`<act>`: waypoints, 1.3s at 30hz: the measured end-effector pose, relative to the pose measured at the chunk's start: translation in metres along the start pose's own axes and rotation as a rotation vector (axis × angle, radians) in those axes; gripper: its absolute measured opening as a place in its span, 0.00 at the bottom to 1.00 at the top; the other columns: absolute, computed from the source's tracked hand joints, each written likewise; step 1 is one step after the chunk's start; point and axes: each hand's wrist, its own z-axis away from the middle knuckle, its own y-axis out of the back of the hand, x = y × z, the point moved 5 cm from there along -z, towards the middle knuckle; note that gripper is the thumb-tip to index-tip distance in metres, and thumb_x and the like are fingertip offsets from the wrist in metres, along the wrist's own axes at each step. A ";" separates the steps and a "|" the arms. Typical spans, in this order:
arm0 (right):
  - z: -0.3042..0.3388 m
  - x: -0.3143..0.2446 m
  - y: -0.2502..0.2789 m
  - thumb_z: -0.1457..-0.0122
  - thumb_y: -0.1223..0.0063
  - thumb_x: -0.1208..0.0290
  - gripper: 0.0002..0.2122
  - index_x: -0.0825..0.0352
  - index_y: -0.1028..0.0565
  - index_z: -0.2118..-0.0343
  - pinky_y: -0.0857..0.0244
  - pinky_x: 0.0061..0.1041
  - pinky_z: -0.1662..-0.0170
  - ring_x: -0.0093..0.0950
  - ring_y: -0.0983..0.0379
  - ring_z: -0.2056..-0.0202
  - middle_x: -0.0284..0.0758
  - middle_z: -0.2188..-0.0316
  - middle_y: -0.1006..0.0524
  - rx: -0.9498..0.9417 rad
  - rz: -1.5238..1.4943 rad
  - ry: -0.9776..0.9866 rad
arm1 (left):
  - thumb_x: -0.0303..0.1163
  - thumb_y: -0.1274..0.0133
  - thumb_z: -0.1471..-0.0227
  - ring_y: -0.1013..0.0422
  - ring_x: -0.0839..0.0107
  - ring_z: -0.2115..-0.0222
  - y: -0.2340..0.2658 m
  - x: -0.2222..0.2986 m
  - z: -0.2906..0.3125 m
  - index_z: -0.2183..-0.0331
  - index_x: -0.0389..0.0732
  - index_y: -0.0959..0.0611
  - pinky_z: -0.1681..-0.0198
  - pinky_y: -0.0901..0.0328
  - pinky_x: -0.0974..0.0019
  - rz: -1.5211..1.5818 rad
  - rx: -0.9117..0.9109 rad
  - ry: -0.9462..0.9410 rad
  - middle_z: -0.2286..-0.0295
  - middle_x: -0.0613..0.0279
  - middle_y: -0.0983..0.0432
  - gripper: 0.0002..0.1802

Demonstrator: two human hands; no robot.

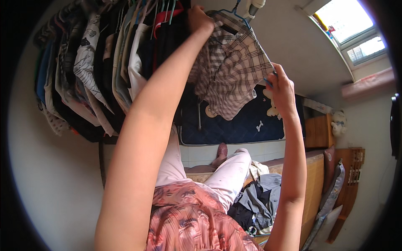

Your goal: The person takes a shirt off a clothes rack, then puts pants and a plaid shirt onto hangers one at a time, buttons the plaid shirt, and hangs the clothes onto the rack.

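Note:
A brown-and-white plaid shirt (pixel 234 62) hangs by a blue clothes hanger (pixel 235 14) at the upper middle. My left hand (pixel 201 21) is raised to the shirt's left shoulder and closed there, its fingertips partly hidden. On the other side my right hand (pixel 279 85) pinches the right edge of the shirt, where a bit of blue shows between the fingers. The fabric spreads between both hands, and its lower part falls in loose folds.
Several garments on hangers, among them a white patterned shirt (pixel 88 58), crowd the rail at left. Behind stands a bed with a dark blue mat (pixel 234 131). Crumpled clothes (pixel 259 201) lie on a woven mat (pixel 312 180) beside my legs. A white pole (pixel 254 7) is near the hanger.

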 end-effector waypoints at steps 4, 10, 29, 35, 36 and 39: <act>0.002 0.003 -0.008 0.39 0.59 0.77 0.11 0.64 0.33 0.54 0.34 0.25 0.68 0.26 0.26 0.75 0.36 0.79 0.25 0.006 0.013 0.025 | 0.29 0.43 0.57 0.33 0.55 0.66 -0.003 0.020 0.053 0.70 0.35 0.30 0.62 0.37 0.59 0.232 0.088 -0.156 0.66 0.48 0.33 0.14; 0.004 0.009 -0.009 0.39 0.58 0.74 0.10 0.64 0.32 0.55 0.34 0.28 0.68 0.29 0.25 0.75 0.36 0.79 0.25 -0.018 0.030 -0.057 | 0.47 0.53 0.46 0.35 0.74 0.85 -0.018 0.040 0.089 0.79 0.36 0.21 0.76 0.39 0.67 0.654 -0.460 0.033 0.88 0.63 0.31 0.24; 0.022 -0.121 -0.153 0.45 0.57 0.74 0.09 0.72 0.37 0.64 0.31 0.32 0.74 0.38 0.25 0.75 0.41 0.77 0.25 0.156 0.009 0.322 | 0.27 0.59 0.42 0.39 0.73 0.51 0.170 0.060 0.153 0.51 0.34 0.31 0.44 0.49 0.67 0.550 -0.074 -0.047 0.50 0.62 0.36 0.17; 0.094 -0.122 -0.176 0.49 0.55 0.77 0.24 0.77 0.42 0.48 0.32 0.35 0.69 0.40 0.27 0.66 0.45 0.68 0.27 -0.084 -0.283 0.197 | 0.26 0.59 0.43 0.39 0.72 0.50 0.213 0.049 0.190 0.51 0.33 0.31 0.44 0.47 0.67 0.336 -0.109 -0.098 0.51 0.60 0.35 0.17; 0.110 -0.102 -0.187 0.49 0.53 0.76 0.24 0.76 0.41 0.49 0.32 0.35 0.67 0.41 0.27 0.66 0.45 0.68 0.27 -0.142 -0.300 0.117 | 0.24 0.59 0.43 0.37 0.72 0.53 0.203 0.032 0.203 0.53 0.33 0.30 0.47 0.44 0.69 0.328 -0.123 -0.088 0.52 0.60 0.34 0.16; 0.175 -0.060 -0.190 0.50 0.47 0.74 0.22 0.70 0.37 0.51 0.33 0.35 0.63 0.41 0.27 0.65 0.43 0.66 0.25 -0.208 -0.421 -0.083 | 0.21 0.58 0.45 0.35 0.73 0.58 0.184 0.011 0.260 0.57 0.35 0.28 0.53 0.41 0.72 0.381 -0.337 0.019 0.57 0.62 0.32 0.13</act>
